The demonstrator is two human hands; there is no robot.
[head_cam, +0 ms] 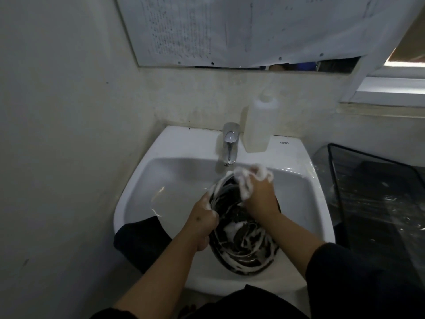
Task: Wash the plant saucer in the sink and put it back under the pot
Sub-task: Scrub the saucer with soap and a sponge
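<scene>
A round black saucer point(241, 240) — glossy, shallow, streaked with white foam in curving lines — sits tilted inside the white ceramic sink point(179, 178), its lower rim overhanging the basin's front edge at 6 o'clock. The left hand point(203, 218) curls its fingers and thumb around the saucer's rim at 9 o'clock, gripping it. The right hand point(257, 192), thick with suds, presses on the saucer's upper rim at 12 o'clock with fingers bent; whether it grips the rim or holds a sponge under the foam cannot be told.

A chrome tap point(230, 143) stands just behind the hands, its spout close to the right knuckles. At the tap's 3 o'clock a translucent, square-shouldered plastic bottle point(259, 125) stands on the sink ledge. The basin's left half is bare, smooth and wet — open room beside the saucer. A dark wire-framed bin point(377, 199) lined with crinkled plastic crowds the sink's right edge, and a plain wall closes the left.
</scene>
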